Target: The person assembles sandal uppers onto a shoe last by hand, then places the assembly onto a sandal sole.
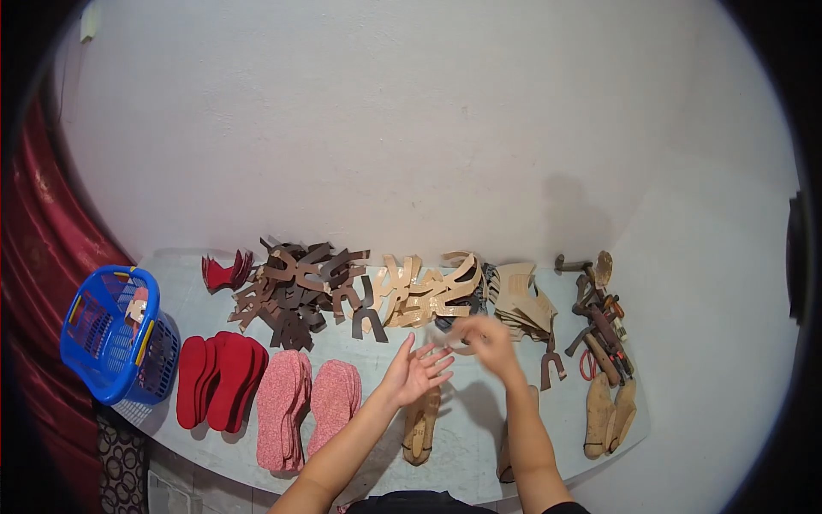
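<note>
My left hand (pixel 417 373) is held above the table, palm turned up and fingers spread, with nothing in it. Close by on the right, my right hand (pixel 486 343) has bent fingers and is smeared by motion; whether something small is between them I cannot make out. Below my left hand, a wooden shoe last (pixel 420 433) lies on the table, its far end partly hidden. A second shoe last (pixel 504 454) is mostly covered by my right forearm. Behind the hands lie beige strap pieces (pixel 419 295) and a stack of beige sheet pieces (pixel 524 300).
At the left are a blue basket (pixel 111 390), red soles (pixel 233 385) and pink speckled soles (pixel 282 411). Dark brown strap pieces (pixel 295 287) are heaped along the wall. Hammers and other hand tools (pixel 604 330) lie at the right, above more shoe lasts (pixel 599 420).
</note>
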A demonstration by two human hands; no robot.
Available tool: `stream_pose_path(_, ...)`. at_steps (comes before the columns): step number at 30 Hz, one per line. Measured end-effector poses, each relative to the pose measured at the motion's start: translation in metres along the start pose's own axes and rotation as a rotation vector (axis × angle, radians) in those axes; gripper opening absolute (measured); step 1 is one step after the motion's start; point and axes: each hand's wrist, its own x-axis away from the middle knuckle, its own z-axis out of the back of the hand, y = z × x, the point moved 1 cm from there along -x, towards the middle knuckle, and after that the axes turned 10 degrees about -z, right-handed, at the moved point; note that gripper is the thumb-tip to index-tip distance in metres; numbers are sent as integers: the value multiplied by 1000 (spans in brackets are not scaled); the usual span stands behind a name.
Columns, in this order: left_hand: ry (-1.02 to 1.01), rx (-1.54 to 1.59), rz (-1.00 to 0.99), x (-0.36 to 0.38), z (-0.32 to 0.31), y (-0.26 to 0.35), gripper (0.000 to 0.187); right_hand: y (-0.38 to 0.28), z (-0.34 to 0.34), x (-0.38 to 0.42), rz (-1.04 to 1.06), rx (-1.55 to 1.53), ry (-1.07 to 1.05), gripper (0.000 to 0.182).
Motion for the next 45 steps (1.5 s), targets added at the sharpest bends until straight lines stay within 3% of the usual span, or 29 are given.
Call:
stream_pose_path(1, -144, 37, 31, -6, 11, 1, 45, -6, -11, 13, 210, 114, -121, 24)
stream_pose_path(3, -117, -55, 37, -21, 34, 2, 43, -26, -32, 43, 274, 281, -319, 28)
stream_pose_path(5, -89, -152, 57, -19, 42, -4, 41, -28, -45, 66, 267, 301, -356, 28)
stream_pose_path(7, -29, -152, -45, -12, 48, -13, 30, -23, -50, 87, 256, 322, -391, 29)
stream_pose_path(9, -25, -117, -97, -6, 53, -15, 36, -15, -52, 101, 185, 191, -419, 29)
stream_pose_path(10, -21, -119, -90, -4, 57, -14, 36, -15, -51, 107, 179, 189, -416, 29)
stream_pose_path(12, -77, -246, -180, 2, 59, -11, 36, -15, -43, 116, -161, -19, -416, 30)
stream_pose_path(15, -102, -257, -154, 8, 54, 0, 37, -6, -30, 117, -249, -67, -227, 31)
stream_pose_path(21, -203, -294, -92, 16, 43, 11, 39, 7, -23, 104, -389, -213, -57, 29)
stream_pose_path(23, -199, -123, -53, 16, 42, 8, 42, 7, -23, 100, -400, -203, -34, 28)
stream_pose_path(25, -169, 47, 39, 15, 42, 9, 40, -1, -25, 97, -167, 50, -5, 32)
stream_pose_path(26, -145, 215, 129, 14, 42, 9, 39, -6, -25, 95, -171, 49, -7, 32)
stream_pose_path(28, -185, 213, 153, 13, 46, 8, 38, -17, -28, 92, 79, 405, -82, 40)
stream_pose_path(30, -225, -72, 78, 12, 50, 8, 36, -18, -32, 94, 74, 366, -89, 45)
stream_pose_path(31, -224, -72, 78, 13, 47, 8, 36, -19, -32, 95, 118, 368, -94, 42)
stream_pose_path(33, -150, -286, -75, 20, 38, 6, 36, -18, -33, 97, 154, 367, -102, 39)
stream_pose_path(38, -176, -222, -146, 27, 28, 7, 38, -13, -36, 100, 261, 386, -36, 25)
stream_pose_path(44, -123, -317, -161, 30, 35, 13, 41, -9, -36, 107, 169, 226, 7, 23)
stream_pose_path(45, -116, -116, -173, 29, 38, 16, 42, -10, -36, 108, 169, 226, 6, 23)
